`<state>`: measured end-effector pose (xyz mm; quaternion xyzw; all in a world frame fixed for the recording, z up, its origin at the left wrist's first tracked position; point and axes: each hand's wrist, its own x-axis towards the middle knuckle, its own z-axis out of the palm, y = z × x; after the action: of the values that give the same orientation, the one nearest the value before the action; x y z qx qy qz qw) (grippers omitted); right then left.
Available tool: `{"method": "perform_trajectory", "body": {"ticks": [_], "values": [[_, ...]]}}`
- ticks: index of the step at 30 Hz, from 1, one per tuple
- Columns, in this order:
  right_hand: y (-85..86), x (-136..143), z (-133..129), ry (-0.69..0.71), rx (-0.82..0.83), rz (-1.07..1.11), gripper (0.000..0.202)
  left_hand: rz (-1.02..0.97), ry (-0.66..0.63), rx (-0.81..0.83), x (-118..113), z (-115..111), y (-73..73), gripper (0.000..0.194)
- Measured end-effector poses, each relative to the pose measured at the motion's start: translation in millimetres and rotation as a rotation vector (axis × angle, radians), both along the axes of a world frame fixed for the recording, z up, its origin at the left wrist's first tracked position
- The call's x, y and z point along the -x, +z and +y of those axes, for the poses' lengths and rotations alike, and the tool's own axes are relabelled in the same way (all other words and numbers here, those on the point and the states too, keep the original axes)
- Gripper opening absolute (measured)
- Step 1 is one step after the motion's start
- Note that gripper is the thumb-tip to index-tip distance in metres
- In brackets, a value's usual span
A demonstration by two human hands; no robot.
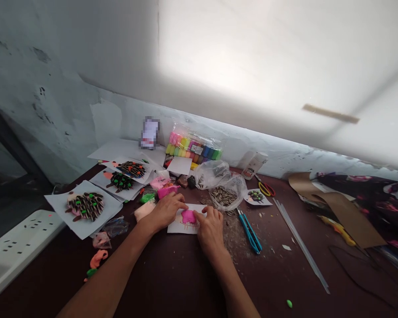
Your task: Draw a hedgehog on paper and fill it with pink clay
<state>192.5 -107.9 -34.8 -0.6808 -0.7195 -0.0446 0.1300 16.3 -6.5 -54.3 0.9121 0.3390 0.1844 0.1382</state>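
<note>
A small white card point(177, 227) lies on the dark table in front of me, with flattened bright pink clay point(189, 216) on it and orange drawn lines below the clay. My left hand point(169, 210) rests at the card's upper left, its fingertips by the clay's edge. On the card's right side is my right hand point(212, 227), with bent fingers, its thumb and index touching or close to the clay. Whether either hand grips anything is too small to tell. Just beyond the card, a clear plastic bag point(235, 187) holds striped seeds point(223, 195).
Seed-covered hedgehog pictures point(86, 206) and clay lumps point(147, 197) lie to the left, near a white power strip point(20, 247). A blue cutter point(250, 232), scissors point(267, 188), a small hedgehog card point(257, 197) and clear sticks point(301, 245) lie right. Coloured clay packs point(194, 148) stand behind.
</note>
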Motion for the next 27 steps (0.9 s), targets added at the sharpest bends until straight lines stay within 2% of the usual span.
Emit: {"method": "perform_trajectory", "body": {"ticks": [7, 13, 22, 27], "values": [[0.9, 1, -6, -0.004, -0.024, -0.003, 0.042, -0.007, 0.000, -0.043, 0, 2, -6.6, 0.047], [4.4, 7, -9, 0.015, 0.016, -0.084, 0.035, -0.027, -0.010, -0.054, 1, 4, -9.9, 0.044], [0.3, 2, -17, 0.004, -0.013, -0.034, 0.050, -0.004, -0.008, -0.037, 2, 3, -2.2, 0.045], [4.2, 7, -21, 0.067, 0.031, -0.086, 0.044, -0.011, -0.024, -0.014, 2, 3, 1.2, 0.044]]}}
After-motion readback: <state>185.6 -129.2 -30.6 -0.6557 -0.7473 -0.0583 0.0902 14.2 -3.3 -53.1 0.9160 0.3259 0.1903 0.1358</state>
